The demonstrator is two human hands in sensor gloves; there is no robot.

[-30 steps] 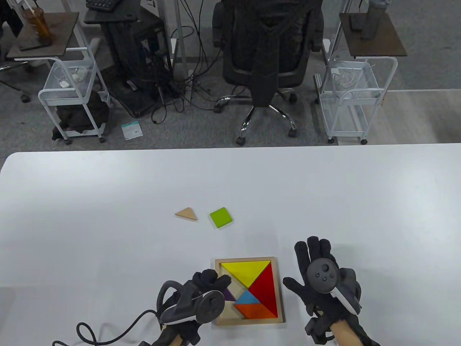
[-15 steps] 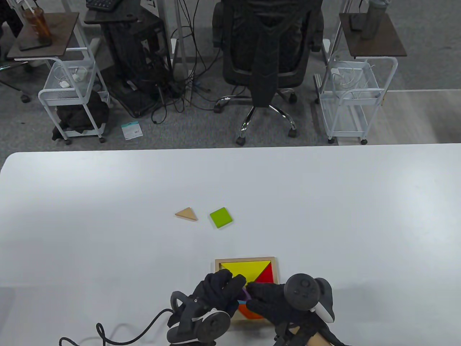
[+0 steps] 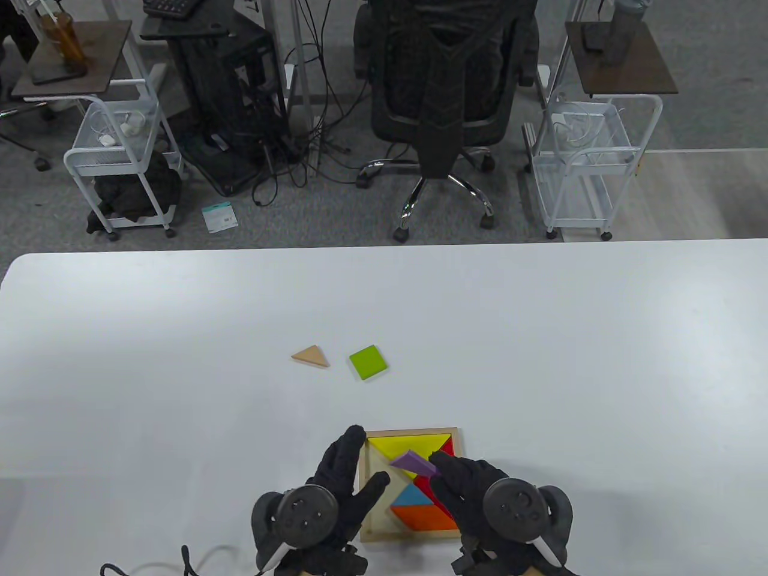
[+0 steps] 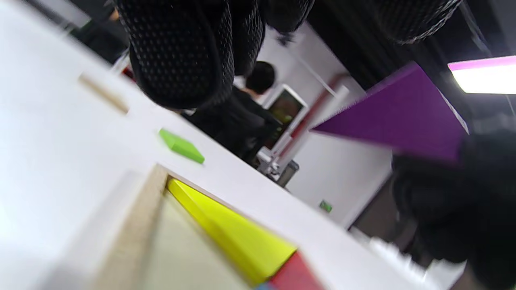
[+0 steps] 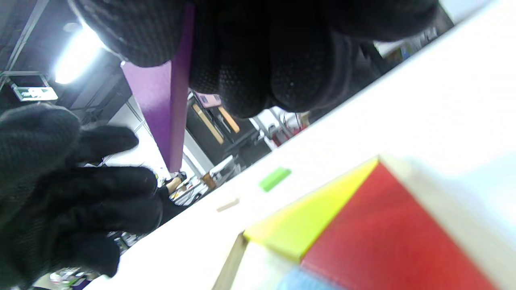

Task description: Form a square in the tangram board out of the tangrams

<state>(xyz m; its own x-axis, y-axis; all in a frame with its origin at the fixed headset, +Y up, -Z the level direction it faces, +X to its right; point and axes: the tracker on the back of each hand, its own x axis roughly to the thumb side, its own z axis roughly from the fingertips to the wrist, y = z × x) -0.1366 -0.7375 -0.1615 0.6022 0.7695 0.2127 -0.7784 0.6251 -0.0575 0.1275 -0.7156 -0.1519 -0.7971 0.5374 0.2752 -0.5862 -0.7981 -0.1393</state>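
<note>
Purple piece [image 3: 411, 461], green square [image 3: 367, 362], yellow triangle [image 3: 414, 444], black-gloved hands.

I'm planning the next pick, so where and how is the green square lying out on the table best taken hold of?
Probably by two opposite side edges, pinched from above. The green square lies flat on the white table, so only its thin edges offer purchase. It sits turned a little, so the fingers should turn to match. The wooden triangle lies apart on its left and leaves room.

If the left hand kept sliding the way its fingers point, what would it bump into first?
Probably nothing nearby: the left hand, beside the wooden tangram board, points across bare white table. The tan wooden triangle lies roughly ahead, perhaps slightly off line.
</note>
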